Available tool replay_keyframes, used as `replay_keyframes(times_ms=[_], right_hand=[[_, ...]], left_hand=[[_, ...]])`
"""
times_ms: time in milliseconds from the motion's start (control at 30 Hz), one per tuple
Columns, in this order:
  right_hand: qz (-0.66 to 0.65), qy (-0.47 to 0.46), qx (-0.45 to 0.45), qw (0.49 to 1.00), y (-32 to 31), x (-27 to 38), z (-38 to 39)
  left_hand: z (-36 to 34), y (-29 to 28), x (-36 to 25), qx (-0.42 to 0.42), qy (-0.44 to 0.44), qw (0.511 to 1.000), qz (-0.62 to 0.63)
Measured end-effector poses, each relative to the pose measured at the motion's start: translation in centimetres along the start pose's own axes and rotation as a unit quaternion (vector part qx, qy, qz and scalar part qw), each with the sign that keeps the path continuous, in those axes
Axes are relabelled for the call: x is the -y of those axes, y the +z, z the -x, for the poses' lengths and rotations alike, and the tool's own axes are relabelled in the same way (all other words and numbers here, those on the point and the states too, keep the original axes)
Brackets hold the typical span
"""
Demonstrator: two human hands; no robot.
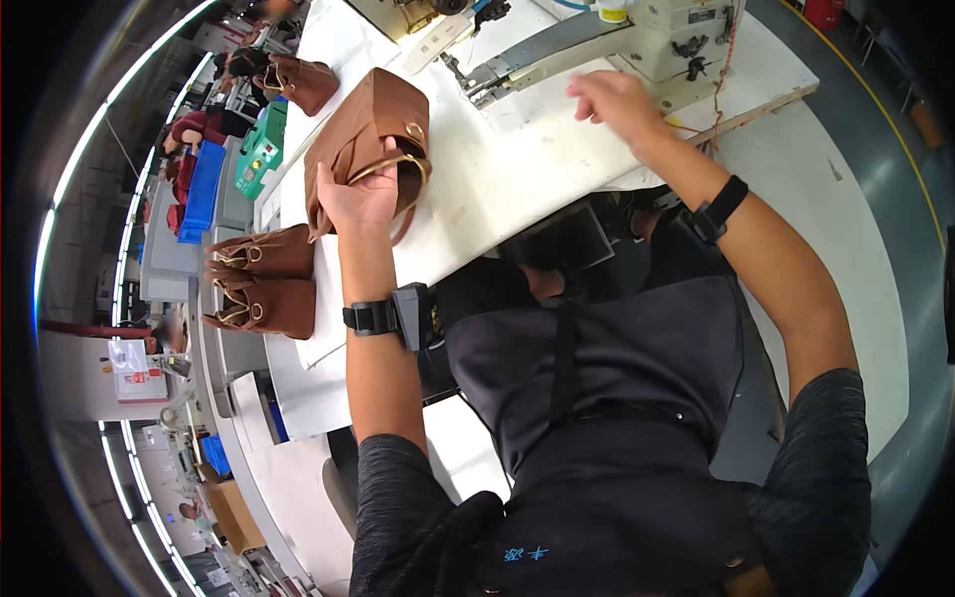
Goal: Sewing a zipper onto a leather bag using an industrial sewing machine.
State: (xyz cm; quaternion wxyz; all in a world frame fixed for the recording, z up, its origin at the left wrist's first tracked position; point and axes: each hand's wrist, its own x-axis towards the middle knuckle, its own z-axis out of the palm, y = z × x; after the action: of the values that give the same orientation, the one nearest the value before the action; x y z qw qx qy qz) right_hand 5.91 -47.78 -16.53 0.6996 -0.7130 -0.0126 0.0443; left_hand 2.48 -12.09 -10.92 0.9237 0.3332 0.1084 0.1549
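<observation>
My left hand (360, 199) is closed on a brown handbag (368, 119) that lies tilted on the white table. Its fingers reach into the bag's opening, and the thumb stays on the outside. A gold-coloured ring and pale-edged trim show near the opening. Away to the right, my right hand (619, 107) hovers over the table beside the sewing machine (567, 50). Its fingers are loosely bent and somewhat apart, with nothing visible in them.
Two similar brown bags (274, 289) stand at the left, and another brown bag (306, 85) sits farther back. Beyond the table are a green box-shaped device (261, 149) and a blue bin (202, 194). An orange cord (729, 60) hangs by the machine.
</observation>
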Motion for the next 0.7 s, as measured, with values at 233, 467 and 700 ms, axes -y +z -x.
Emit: replay_keyframes(times_ms=[233,467,700], right_hand=[[0.176,-0.284,0.007,0.943,1.9,2.6,-1.5],[0.387,-0.488,-0.039,0.782,5.5,4.5,-7.8],[0.35,-0.371,-0.06,0.858,8.5,4.5,-9.8]], left_hand=[[-1.7,2.7,2.7,0.061,0.02,0.994,-0.084],[-7.3,5.6,6.6,0.155,0.061,0.982,-0.088],[-8.6,7.6,9.8,0.211,0.059,0.974,-0.058]])
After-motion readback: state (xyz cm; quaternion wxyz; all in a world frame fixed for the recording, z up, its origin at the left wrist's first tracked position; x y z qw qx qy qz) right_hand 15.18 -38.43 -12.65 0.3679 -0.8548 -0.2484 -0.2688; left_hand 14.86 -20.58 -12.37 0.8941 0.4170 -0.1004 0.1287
